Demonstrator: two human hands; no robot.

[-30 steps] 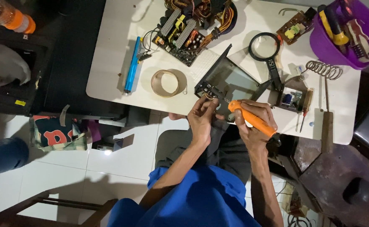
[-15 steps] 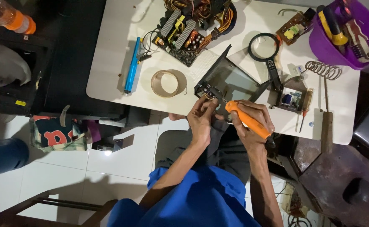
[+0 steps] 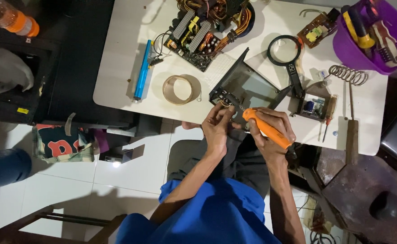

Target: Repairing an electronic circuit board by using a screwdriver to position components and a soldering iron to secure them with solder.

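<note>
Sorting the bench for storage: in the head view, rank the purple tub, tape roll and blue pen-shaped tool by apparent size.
1. purple tub, partly cut off by the frame
2. tape roll
3. blue pen-shaped tool, longer than the roll but much thinner

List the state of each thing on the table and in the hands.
Left hand: fingertips pinching at the metal case's corner.
Right hand: gripping the orange tool.
Orange tool: held, tip aimed toward the case.
Metal case: open, lying at the table edge.
Circuit board: bare, out of the case, wires attached.
Tape roll: lying flat.
Magnifier: lying flat, unused.
Purple tub: upright, holding tools.
</note>
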